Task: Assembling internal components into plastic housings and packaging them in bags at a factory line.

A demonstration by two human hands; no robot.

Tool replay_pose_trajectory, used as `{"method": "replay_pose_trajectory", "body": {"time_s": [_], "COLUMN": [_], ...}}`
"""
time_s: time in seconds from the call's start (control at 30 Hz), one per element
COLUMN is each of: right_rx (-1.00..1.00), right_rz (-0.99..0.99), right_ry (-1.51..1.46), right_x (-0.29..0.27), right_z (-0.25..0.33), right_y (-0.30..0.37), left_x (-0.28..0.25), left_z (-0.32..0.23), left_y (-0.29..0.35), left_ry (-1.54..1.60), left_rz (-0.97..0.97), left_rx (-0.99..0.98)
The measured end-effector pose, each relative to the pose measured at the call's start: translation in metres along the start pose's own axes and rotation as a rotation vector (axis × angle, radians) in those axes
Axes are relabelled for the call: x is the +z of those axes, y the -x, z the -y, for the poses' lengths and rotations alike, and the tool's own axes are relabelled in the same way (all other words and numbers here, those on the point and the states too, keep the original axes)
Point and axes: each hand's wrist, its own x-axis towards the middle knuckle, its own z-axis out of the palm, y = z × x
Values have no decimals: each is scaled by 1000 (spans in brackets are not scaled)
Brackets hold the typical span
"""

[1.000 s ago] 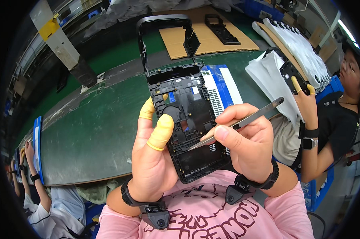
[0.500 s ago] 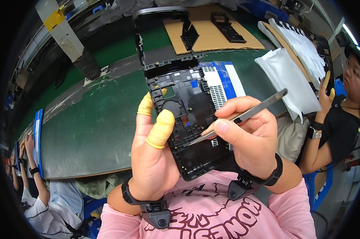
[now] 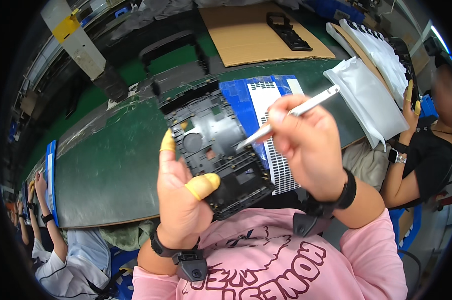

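Note:
My left hand (image 3: 178,212), with yellow finger cots on its thumb and a finger, grips a black plastic housing (image 3: 213,131) by its left side. The housing is tilted, its ribbed inside toward me and an open loop-shaped frame at its far end. In my right hand (image 3: 308,142) is a pair of slim metal tweezers (image 3: 316,98), pinched between thumb and fingers. Their tips meet or hover just above the middle of the housing; contact I cannot tell. Partly behind the housing lies a white sheet with small black labels (image 3: 282,167), on a blue backing (image 3: 240,97).
Cardboard (image 3: 236,35) on the green table (image 3: 106,175) carries another black plastic housing (image 3: 290,35). White foam pouches (image 3: 368,105) lie at the right, near a co-worker's hand (image 3: 410,112). A blue-edged board (image 3: 51,175) stands at the left by other people's arms. A pillar (image 3: 78,45) rises far left.
The housing has shifted left and turned, lowering its far end. My right hand has turned, so the tweezers point at its middle rather than its near part. More of the label sheet shows.

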Motion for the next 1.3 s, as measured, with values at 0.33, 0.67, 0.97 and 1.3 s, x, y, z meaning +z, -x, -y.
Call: {"method": "replay_pose_trajectory", "body": {"time_s": [0.33, 0.67, 0.97, 1.3], "right_rx": [22, 64, 59, 155], "right_rz": [-215, -232, -190, 115], "right_ry": [338, 323, 306, 165], "right_x": [-78, -92, -91, -38], "right_z": [-29, -51, -51, 3], "right_y": [-95, -126, -125, -76], "left_x": [-14, -36, -37, -35], "left_z": [-8, 5, 6, 11], "left_y": [-34, -51, -51, -57], "left_ry": [-96, 93, 116, 304], "left_rz": [-192, -290, -285, -151], "left_rx": [178, 17, -54, -132]}}
